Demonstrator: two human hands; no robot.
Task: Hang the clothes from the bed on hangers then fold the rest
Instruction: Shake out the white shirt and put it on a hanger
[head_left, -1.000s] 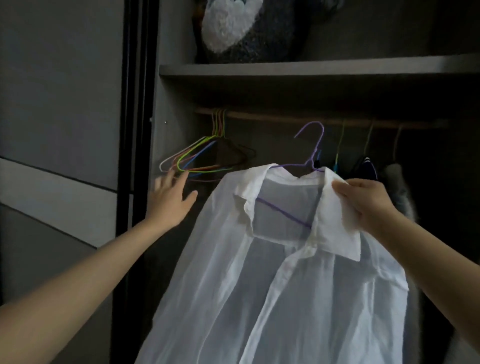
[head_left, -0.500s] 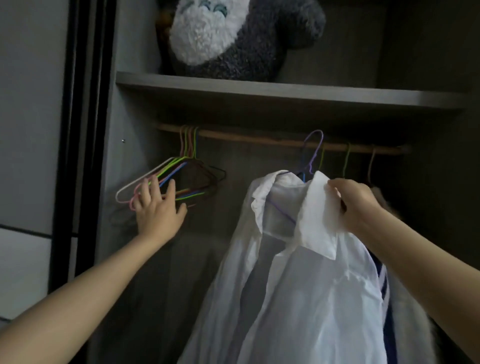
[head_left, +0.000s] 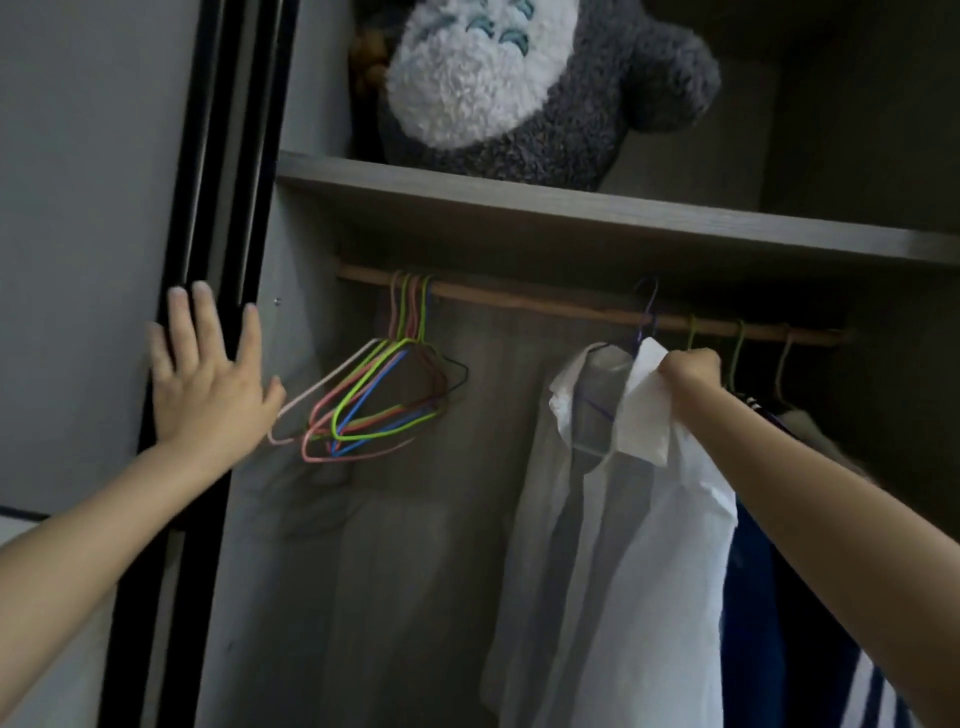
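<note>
A white shirt (head_left: 623, 545) hangs on a purple wire hanger (head_left: 647, 317) whose hook sits over the wooden wardrobe rail (head_left: 545, 306). My right hand (head_left: 691, 371) is shut on the shirt's collar just below the rail. My left hand (head_left: 208, 379) is spread flat, fingers apart, against the black edge of the sliding door (head_left: 208, 260), holding nothing. A bunch of empty coloured wire hangers (head_left: 374, 400) hangs on the rail just right of my left hand.
A grey and white plush toy (head_left: 519, 88) sits on the shelf (head_left: 597, 213) above the rail. Right of the white shirt hang a blue striped garment (head_left: 779, 623) and other dark clothes on several hangers. The wardrobe's back wall shows between the hanger bunch and the shirt.
The shirt's hanger hook has gone up onto the rail with my right hand still on the collar. My left hand has moved left from the empty hangers to the door edge.
</note>
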